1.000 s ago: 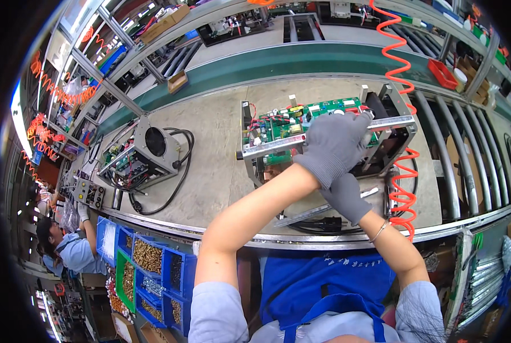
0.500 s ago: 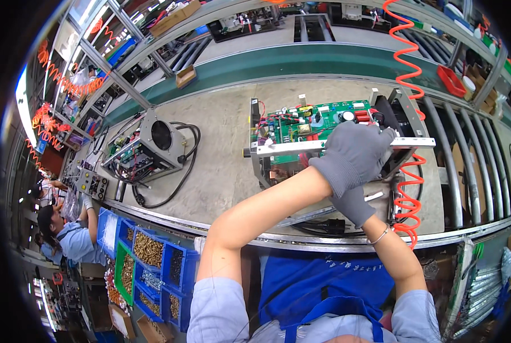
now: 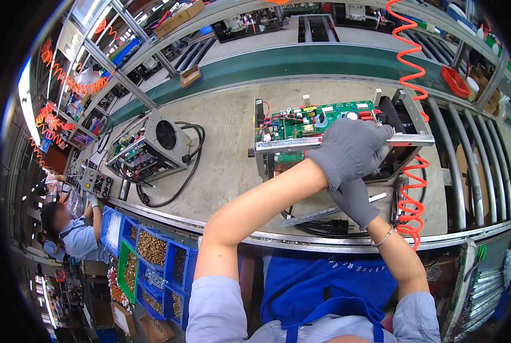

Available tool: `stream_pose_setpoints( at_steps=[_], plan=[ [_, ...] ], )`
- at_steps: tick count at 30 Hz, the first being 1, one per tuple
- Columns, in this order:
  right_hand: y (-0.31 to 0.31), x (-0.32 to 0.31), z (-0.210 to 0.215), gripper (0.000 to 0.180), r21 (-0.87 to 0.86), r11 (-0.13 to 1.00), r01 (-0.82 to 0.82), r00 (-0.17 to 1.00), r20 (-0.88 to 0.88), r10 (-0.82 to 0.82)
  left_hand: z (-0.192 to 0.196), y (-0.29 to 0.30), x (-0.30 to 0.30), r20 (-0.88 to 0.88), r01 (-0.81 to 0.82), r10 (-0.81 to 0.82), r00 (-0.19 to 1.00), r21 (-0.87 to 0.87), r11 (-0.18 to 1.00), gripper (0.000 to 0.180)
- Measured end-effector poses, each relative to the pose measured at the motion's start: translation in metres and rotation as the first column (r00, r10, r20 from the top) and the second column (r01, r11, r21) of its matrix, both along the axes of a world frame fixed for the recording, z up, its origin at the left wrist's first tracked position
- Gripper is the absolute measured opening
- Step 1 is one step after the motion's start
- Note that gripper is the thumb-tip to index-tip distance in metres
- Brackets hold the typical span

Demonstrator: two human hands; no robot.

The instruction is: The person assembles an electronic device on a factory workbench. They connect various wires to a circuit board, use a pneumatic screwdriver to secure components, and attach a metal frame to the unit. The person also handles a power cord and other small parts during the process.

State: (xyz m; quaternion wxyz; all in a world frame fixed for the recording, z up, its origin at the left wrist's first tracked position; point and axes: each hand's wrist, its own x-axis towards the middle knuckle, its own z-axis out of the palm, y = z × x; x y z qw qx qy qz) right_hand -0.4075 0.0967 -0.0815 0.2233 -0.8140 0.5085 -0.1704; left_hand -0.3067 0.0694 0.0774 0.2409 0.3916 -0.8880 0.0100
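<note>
An open metal chassis (image 3: pixel 261 163) with a green circuit board (image 3: pixel 289 130) stands in front of me on the bench. A pale metal bar (image 3: pixel 292 144) lies across its near side. My left hand (image 3: pixel 355 146), in a grey glove, is closed over the bar toward its right end, with the fingers curled at the bar. Below it, my right hand (image 3: pixel 355 201), also gloved in grey, reaches up across the left wrist. Its fingers are hidden behind the left hand, so what they hold does not show.
A loose metal strip (image 3: pixel 318 214) and a black plug (image 3: pixel 338 226) lie near the bench edge. An orange coiled hose (image 3: pixel 412 188) hangs at the right, before metal rollers (image 3: pixel 469 166). Left are a second chassis (image 3: pixel 164 150), blue bins (image 3: pixel 178 260) of fasteners and a co-worker (image 3: pixel 81 237).
The bar has turned slightly: its holed face showed before and shows less now. My hands stay at the same place on the chassis. The co-worker's head has turned.
</note>
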Motion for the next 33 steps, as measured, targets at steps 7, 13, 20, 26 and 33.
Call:
stream_pose_setpoints(
  at_steps=[7, 13, 20, 26, 33],
  plan=[
    [-0.003, -0.002, -0.019, 0.048, -0.33, 0.943, 0.032, 0.98, 0.195, 0.035, 0.006, 0.0, 0.0, 0.061, -0.016, 0.013, 0.998, 0.044, 0.999, 0.031],
    [-0.001, 0.001, -0.02, 0.044, -0.363, 0.931, 0.037, 0.976, 0.215, 0.045, 0.008, 0.0, -0.003, 0.006, 0.023, -0.023, 1.0, 0.038, 0.999, 0.026],
    [0.008, 0.006, 0.006, 0.039, -0.239, 0.97, 0.046, 0.974, 0.224, 0.009, 0.001, -0.005, 0.004, 0.045, -0.047, 0.045, 0.998, 0.058, 0.997, 0.026],
    [0.008, 0.003, 0.0, 0.042, -0.283, 0.959, 0.032, 0.959, 0.28, 0.051, -0.002, -0.011, 0.005, -0.034, 0.0, 0.002, 0.999, 0.065, 0.998, 0.024],
    [0.009, 0.0, 0.001, 0.047, -0.196, 0.98, 0.028, 0.956, 0.29, 0.03, 0.007, -0.009, -0.001, -0.06, -0.064, 0.072, 0.996, 0.119, 0.991, 0.031]
  ],
)
